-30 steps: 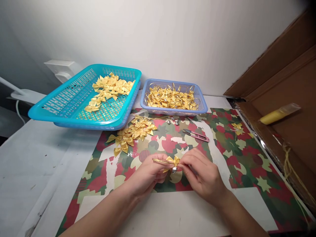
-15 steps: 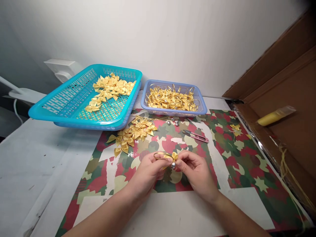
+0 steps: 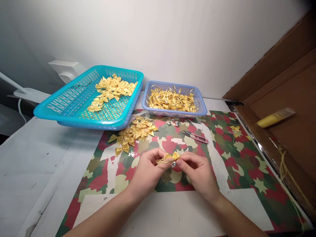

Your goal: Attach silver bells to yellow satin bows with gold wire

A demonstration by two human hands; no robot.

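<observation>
**Light yellow satin bow (image 3: 175,155), held in two fine pinches**

You have the bow in front of you, over the near middle of the worktop (image 3: 74,158). A small silver jingle bell (image 3: 174,164) sits at its 6 o'clock, and a gold cord loop (image 3: 162,161) juts toward 9 o'clock beside your left thumb.

Expect almost no weight. The ribbon should be soft and a little slippery, its folds easy to crush; the loop looks springier, and the bell is likely hard, smooth and quick to swing. The best place to hold is the bow's middle, where the parts meet, rather than its tails.

Your left hand (image 3: 151,165) is closed in a thumb-and-finger pinch on the bow's 9 o'clock side, where the loop meets it. Your right hand (image 3: 199,168) pinches the 3 o'clock side, thumb tip just beside the bell. Neither palm is spread, and your fingers hide the exact contact.

From the bow, loose bows (image 3: 135,131) lie at 10 o'clock, and pink-handled thread snips (image 3: 199,137) at about 2.
</observation>
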